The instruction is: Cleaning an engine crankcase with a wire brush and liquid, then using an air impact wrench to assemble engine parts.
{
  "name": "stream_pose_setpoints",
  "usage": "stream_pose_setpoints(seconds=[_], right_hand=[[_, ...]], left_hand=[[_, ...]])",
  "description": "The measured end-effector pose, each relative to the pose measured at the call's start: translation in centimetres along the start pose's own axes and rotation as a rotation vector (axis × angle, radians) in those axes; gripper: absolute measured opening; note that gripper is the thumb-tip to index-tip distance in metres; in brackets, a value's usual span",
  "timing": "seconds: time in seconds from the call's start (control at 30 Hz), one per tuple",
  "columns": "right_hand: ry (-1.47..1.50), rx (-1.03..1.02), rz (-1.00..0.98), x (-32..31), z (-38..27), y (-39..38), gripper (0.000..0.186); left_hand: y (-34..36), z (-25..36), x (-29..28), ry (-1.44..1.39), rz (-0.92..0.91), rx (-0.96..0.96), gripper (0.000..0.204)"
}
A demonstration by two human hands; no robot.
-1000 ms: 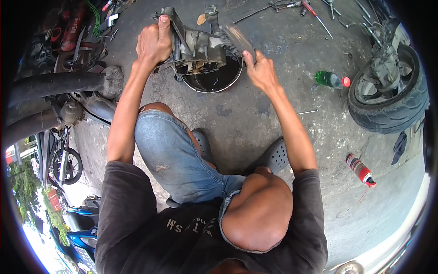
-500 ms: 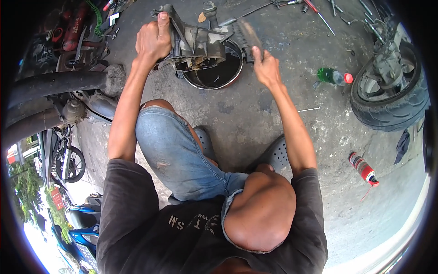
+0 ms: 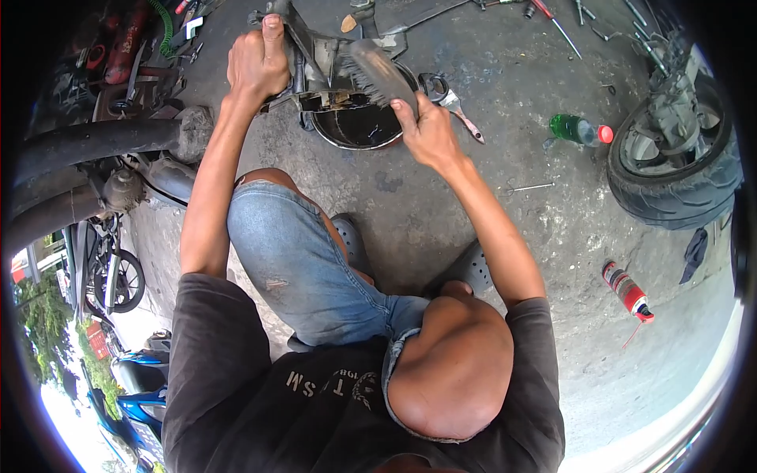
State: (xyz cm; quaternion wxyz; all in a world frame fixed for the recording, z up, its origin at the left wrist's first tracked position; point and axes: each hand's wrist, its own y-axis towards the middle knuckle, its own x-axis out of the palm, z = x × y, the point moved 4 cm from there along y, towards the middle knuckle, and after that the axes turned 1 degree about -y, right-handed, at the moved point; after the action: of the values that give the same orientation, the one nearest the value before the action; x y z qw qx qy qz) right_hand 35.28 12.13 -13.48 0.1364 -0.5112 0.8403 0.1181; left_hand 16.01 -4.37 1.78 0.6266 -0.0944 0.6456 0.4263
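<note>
My left hand (image 3: 259, 65) grips the left end of a grimy metal engine casing (image 3: 319, 59), its thumb pointing up. The casing is tilted over a round pan (image 3: 347, 147) of dark liquid. A scrubbing brush (image 3: 380, 71) with a worn wooden back is held in my right hand (image 3: 430, 130), fingers wrapped round its near end. Its dark bristles face the casing's right side and look close to or against it; contact is hard to tell. Just right of the pan, a paintbrush (image 3: 465, 118) lies beside a dark ring-shaped part (image 3: 432, 83).
A green bottle with a red cap (image 3: 582, 130) lies to the right, near a wheel with a tyre (image 3: 670, 169). A red spray can (image 3: 628, 292) lies nearer me. Hand tools (image 3: 556, 27) are scattered at the far right. Thick dark tubes (image 3: 110, 150) stand at the left.
My right hand has swung the scrubbing brush leftward onto or over the casing, uncovering the paintbrush and ring-shaped part. My left hand and the casing have shifted slightly left and away.
</note>
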Motion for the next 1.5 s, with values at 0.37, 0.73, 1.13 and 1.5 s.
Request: stream_pose_setpoints(seconds=[0.37,0.73,1.13,1.5], right_hand=[[-0.015,0.209,0.075,-0.4,2.3,1.4,0.064],[-0.099,0.397,-0.007,2.8,1.1,-0.5,0.073],[0.003,0.235,0.015,0.7,-4.7,1.0,0.059],[-0.024,0.304,0.043,-0.3,-2.9,2.6,0.062]], left_hand=[[0.4,2.5,0.1,0.035,0.019,-0.032,0.080],[1.0,1.9,-1.5,0.060,0.056,-0.201,0.086],[1.2,3.2,-0.2,0.026,0.034,-0.186,0.089],[1.3,3.3,0.3,0.070,-0.028,-0.193,0.084]])
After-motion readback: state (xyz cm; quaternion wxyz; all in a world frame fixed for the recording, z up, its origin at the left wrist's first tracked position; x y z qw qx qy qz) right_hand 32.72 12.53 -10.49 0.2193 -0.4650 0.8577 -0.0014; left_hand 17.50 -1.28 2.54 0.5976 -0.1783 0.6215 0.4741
